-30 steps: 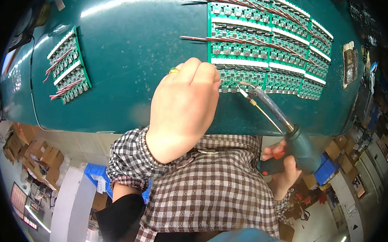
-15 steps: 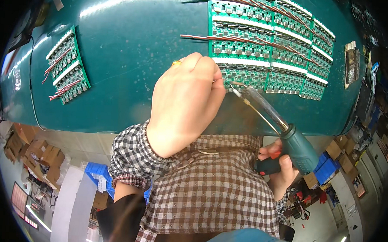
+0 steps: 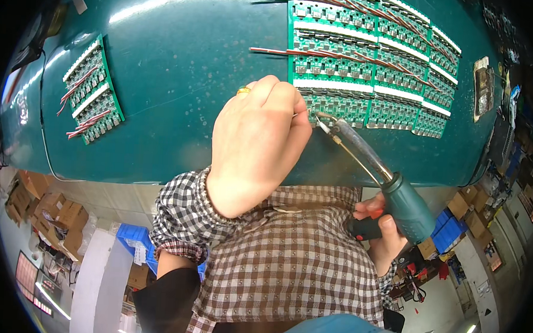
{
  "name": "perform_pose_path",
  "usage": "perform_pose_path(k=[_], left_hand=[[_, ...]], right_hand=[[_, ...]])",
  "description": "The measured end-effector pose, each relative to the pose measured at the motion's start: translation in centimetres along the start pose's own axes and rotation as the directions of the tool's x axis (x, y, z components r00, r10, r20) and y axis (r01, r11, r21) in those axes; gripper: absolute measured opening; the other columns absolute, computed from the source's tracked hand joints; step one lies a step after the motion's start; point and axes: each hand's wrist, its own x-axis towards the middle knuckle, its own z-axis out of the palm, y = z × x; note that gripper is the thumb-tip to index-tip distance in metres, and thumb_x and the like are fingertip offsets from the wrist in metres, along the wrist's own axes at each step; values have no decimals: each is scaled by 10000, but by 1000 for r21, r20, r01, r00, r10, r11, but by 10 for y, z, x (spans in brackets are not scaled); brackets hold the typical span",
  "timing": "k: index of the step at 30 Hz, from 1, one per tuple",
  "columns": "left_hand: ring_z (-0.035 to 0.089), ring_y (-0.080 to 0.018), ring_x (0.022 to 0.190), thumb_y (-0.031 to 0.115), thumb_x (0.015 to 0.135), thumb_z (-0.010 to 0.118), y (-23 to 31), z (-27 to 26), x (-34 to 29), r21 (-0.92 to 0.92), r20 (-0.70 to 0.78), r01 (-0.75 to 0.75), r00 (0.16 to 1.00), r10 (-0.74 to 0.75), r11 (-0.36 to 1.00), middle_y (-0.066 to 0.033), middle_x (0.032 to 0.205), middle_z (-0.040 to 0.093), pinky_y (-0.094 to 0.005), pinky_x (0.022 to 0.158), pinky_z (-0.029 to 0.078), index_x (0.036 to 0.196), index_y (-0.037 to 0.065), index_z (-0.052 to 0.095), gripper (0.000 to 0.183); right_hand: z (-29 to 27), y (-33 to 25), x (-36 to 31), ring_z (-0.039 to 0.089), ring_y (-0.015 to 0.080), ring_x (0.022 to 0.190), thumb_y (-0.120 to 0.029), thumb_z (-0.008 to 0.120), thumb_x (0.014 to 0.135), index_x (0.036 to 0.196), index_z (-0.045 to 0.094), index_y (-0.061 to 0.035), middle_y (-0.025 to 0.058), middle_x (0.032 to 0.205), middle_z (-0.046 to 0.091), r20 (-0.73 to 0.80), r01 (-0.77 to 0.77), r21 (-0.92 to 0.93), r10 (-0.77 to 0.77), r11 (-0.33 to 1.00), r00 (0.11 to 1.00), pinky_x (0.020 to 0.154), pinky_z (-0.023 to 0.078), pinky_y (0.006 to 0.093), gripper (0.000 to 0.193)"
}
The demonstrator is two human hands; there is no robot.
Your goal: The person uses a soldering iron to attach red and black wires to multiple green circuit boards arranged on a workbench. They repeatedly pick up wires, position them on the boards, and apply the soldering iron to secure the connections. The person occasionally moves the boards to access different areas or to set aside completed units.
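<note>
My left hand (image 3: 258, 145) is closed in a pinch at the lower left corner of the green circuit boards (image 3: 334, 105). What the fingertips hold is mostly hidden; only a thin sliver shows. My right hand (image 3: 388, 237) grips the teal handle of a soldering iron (image 3: 412, 211), which has a thin feed tube (image 3: 359, 158) alongside its metal barrel. The bent tip and the tube's white nozzle meet at the board's lower edge, just right of my left fingertips. Twisted red, white and dark wires (image 3: 342, 57) lie across the upper rows of the boards.
A smaller circuit board panel (image 3: 94, 90) with wires lies at the left of the green table mat (image 3: 163, 73). At the right edge stands a small worn metal tray (image 3: 483, 89). A blue bin (image 3: 134, 238) and cardboard boxes (image 3: 62, 217) are below the table.
My left hand has shifted slightly to the right, still pinched. The iron's handle has moved a little left and down, while its tip stays at the board's edge.
</note>
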Motion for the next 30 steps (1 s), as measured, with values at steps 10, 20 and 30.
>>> perform_pose_path(k=[10, 20, 30], left_hand=[[576, -196, 661, 44, 738, 683, -1, 0, 0, -10, -9, 6, 1000, -6, 1000, -43, 729, 577, -325, 627, 453, 776, 67, 586, 107], [568, -194, 657, 48, 737, 687, 0, 1, 0, 2, -9, 20, 1000, -20, 1000, -38, 722, 573, -326, 627, 451, 774, 69, 587, 109], [561, -192, 652, 43, 732, 685, -1, 0, 0, -28, -4, 24, 1000, -24, 999, -36, 714, 560, -321, 619, 447, 772, 72, 580, 116]], right_hand=[[-1, 3, 3, 653, 267, 674, -389, 739, 789, 1050, 555, 85, 131, 822, 584, 16, 60, -5, -60, 998, 998, 569, 579, 357, 572], [0, 5, 4, 634, 250, 635, -380, 743, 788, 1081, 555, 98, 120, 756, 586, 5, 84, -2, -84, 996, 996, 564, 565, 351, 591], [1, 6, 4, 623, 249, 610, -370, 742, 791, 1059, 561, 101, 110, 726, 572, -5, 87, -5, -87, 996, 996, 561, 552, 353, 571]])
